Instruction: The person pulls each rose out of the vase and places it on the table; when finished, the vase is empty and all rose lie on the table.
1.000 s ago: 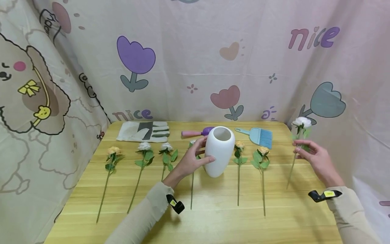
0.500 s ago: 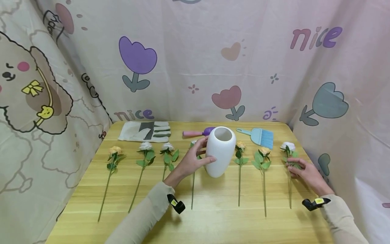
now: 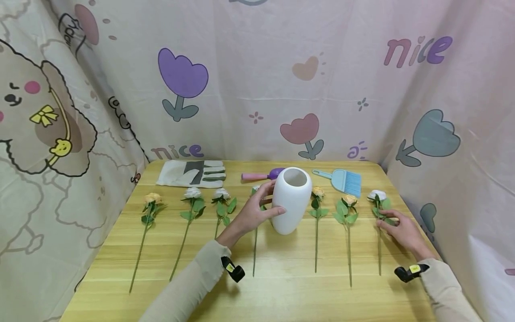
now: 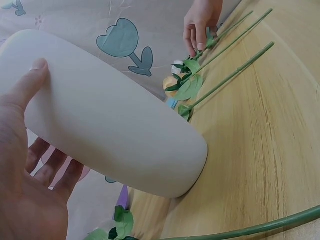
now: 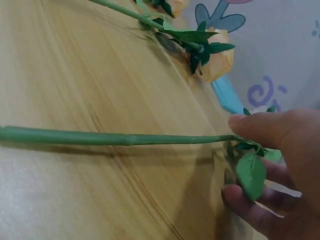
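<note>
A tall white vase [image 3: 290, 201] stands near the middle of the table, leaning slightly. My left hand [image 3: 255, 210] grips its left side, thumb in front and fingers behind, also seen by the left wrist camera, where the vase [image 4: 115, 120] fills much of the view. At the far right my right hand [image 3: 402, 228] holds an artificial white rose [image 3: 377, 195] by the leafy upper stem. This rose lies along the table. In the right wrist view the thumb is at the stem [image 5: 125, 139], and a leaf [image 5: 251, 175] hangs before the fingers.
Yellow roses [image 3: 350, 200] and white roses [image 3: 192, 193] lie in a row on the wooden table [image 3: 281, 295]. Behind them are work gloves [image 3: 191, 173], a pink-handled purple trowel [image 3: 257, 176] and a blue brush-like tool [image 3: 345, 180]. A patterned curtain [image 3: 249, 89] hangs at the back.
My right hand has lowered the white rose from upright to lying on the table, then shifted it slightly left. My left hand stays on the vase.
</note>
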Motion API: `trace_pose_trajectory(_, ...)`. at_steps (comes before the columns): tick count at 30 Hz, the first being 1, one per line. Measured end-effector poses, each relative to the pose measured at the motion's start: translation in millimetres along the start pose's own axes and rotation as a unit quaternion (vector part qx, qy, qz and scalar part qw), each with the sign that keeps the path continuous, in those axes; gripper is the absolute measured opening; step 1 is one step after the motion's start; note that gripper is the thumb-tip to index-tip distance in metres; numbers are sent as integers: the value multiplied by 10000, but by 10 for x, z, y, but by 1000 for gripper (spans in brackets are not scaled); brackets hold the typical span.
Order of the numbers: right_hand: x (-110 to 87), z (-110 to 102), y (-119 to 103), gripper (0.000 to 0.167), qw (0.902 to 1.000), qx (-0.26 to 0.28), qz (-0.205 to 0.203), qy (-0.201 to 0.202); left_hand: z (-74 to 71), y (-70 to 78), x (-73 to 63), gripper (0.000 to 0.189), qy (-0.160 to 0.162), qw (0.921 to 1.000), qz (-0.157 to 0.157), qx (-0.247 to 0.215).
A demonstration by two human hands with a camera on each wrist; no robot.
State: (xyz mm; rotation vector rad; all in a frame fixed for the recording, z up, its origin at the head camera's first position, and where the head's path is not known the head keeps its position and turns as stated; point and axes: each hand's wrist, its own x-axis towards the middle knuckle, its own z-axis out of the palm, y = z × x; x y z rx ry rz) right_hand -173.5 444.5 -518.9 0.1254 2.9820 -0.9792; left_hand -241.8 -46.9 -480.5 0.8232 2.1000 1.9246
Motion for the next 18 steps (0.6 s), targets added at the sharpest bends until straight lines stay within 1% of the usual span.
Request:
trace_pose_trajectory(8, 0, -89, -50, 58, 9977, -28, 83, 675, 2, 2, -29, 82, 15, 10000, -13, -21)
trace_pose_trajectory(11, 4, -119, -88, 57, 9954, 23, 86, 954, -30, -3, -48, 75, 10, 10000, -46, 12)
trace_pose_trajectory(14, 21, -150, -161, 57, 9915, 50, 31, 1300, -115, 11, -69, 60, 95, 9998, -88, 161)
trace_pose_trajectory(16, 48, -167, -235, 56, 9891, 90, -54, 1471, -208, 21, -71, 51, 222, 9991, -99, 336)
trace_pose_trajectory(18, 88, -181, -325, 55, 9872, 133, -180, 1577, -329, 31, -61, 48, 336, 9978, -90, 569)
